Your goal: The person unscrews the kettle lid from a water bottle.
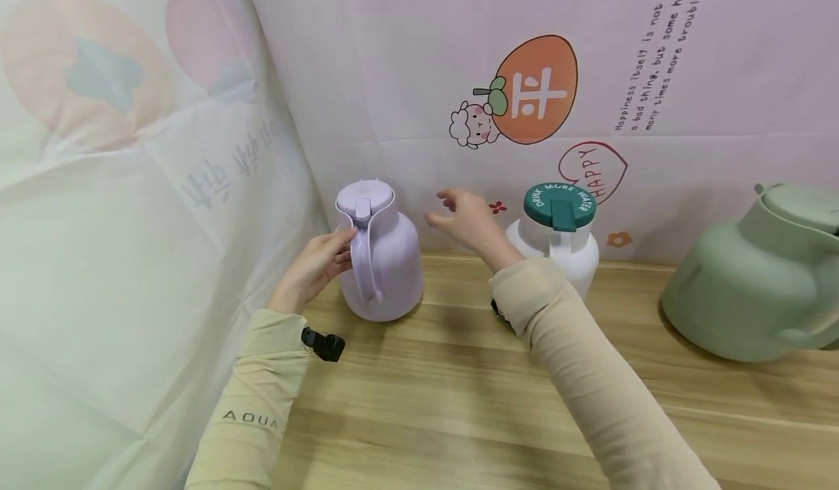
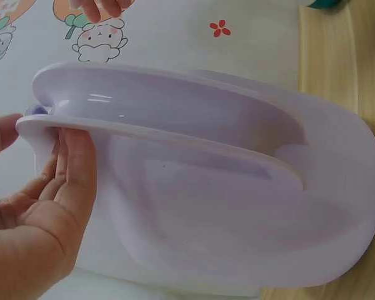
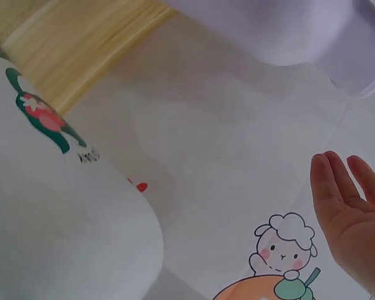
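A lavender thermos jug (image 1: 393, 264) stands upright on the wooden table by the left wall covering. My left hand (image 1: 316, 263) is at the upper end of its handle (image 1: 364, 261). In the left wrist view, the thumb meets the handle's top edge while the other fingers (image 2: 75, 156) reach under its near side. My right hand (image 1: 468, 220) hovers between this jug and a white thermos jug (image 1: 575, 257) with a green lid (image 1: 560, 206), holding nothing. Its fingers (image 3: 328, 181) are extended and spread slightly in the right wrist view, apart from both jugs.
A larger sage-green jug (image 1: 741, 293) stands at the right of the table (image 1: 406, 402). Printed cloth (image 1: 393, 75) hangs behind the jugs, and more cloth (image 1: 98, 257) closes off the left side. My right forearm (image 1: 590, 366) passes in front of the white jug.
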Demonstrator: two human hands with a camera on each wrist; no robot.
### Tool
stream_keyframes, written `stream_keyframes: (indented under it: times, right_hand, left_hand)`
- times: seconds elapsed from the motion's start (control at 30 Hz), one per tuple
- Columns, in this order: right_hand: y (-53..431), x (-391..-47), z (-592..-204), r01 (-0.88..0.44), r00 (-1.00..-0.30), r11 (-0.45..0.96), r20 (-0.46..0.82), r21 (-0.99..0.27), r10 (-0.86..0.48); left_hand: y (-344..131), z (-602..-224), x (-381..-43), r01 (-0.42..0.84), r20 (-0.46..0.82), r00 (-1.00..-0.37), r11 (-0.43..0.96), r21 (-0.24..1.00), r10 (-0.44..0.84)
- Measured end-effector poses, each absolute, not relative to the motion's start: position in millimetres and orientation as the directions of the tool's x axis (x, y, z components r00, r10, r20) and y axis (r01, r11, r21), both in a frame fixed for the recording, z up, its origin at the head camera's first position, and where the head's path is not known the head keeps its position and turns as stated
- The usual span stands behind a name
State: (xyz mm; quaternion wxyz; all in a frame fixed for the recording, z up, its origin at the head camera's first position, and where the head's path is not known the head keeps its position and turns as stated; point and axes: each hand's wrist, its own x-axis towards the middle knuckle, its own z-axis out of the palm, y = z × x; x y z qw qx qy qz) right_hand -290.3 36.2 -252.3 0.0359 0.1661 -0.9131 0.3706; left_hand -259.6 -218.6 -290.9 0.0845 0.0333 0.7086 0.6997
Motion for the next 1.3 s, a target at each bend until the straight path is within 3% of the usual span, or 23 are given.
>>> stream_keyframes:
  times: [0.63,1.3]
  right_hand:
    - [18.1,-286.2,-255.5,-0.329,-0.935,0.624,0.152,-0.709,-0.321]
    - [-7.8,-280.0,-255.1,-0.400,-0.910,0.603,0.220,-0.691,-0.351]
  left_hand:
    - [-214.1,-295.4,-257.5,-0.075,-0.066,-0.975,-0.038,0.996,0.212]
    - [-195.7,-291.5,-247.3,-0.063,-0.064,-0.954,0.013,0.998,0.294]
